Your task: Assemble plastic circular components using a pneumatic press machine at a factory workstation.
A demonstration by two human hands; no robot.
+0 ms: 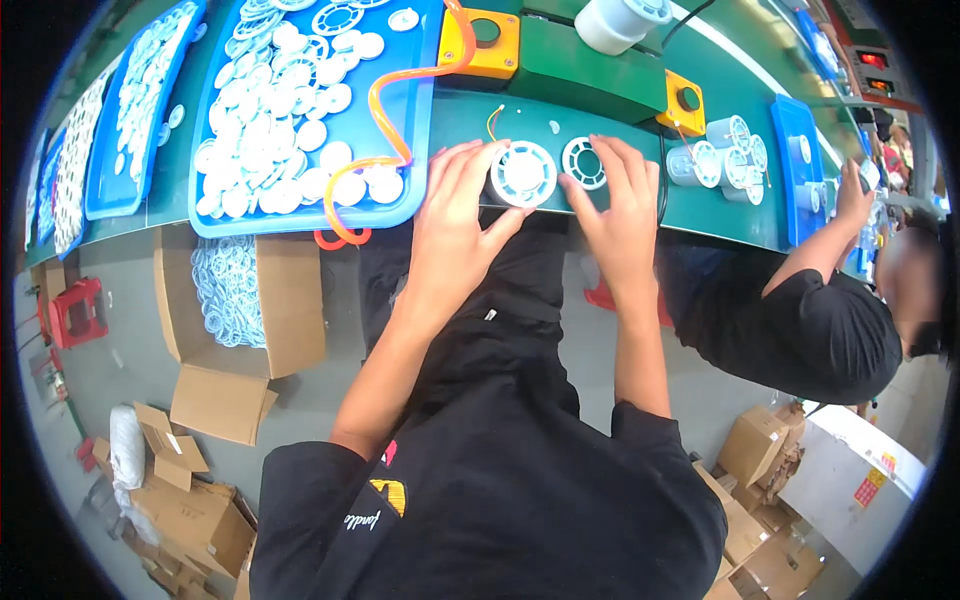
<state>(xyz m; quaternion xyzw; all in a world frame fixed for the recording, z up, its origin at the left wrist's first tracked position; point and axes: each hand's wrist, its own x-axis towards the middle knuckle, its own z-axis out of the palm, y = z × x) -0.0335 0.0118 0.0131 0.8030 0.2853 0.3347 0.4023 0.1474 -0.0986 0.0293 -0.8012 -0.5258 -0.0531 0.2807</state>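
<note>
At the near edge of the green workbench, my left hand point(450, 225) has its fingers and thumb round a white round plastic part point(523, 174) with a slotted, spoked face turned up. Close beside it, to the right, my right hand point(620, 215) pinches a thin slotted white ring point(567, 165) between thumb and fingers. A narrow gap separates the two parts. Behind the round part, a short thin red and yellow wire point(494, 122) sticks up from the bench.
A blue tray point(425, 150) of white discs and rings stands left, crossed by an orange coiled hose point(391, 120). Behind my hands is a green fixture point(590, 88) with yellow button boxes point(480, 60). White spools point(735, 150) stand right, near a co-worker point(800, 330). An open carton point(295, 310) holds rings.
</note>
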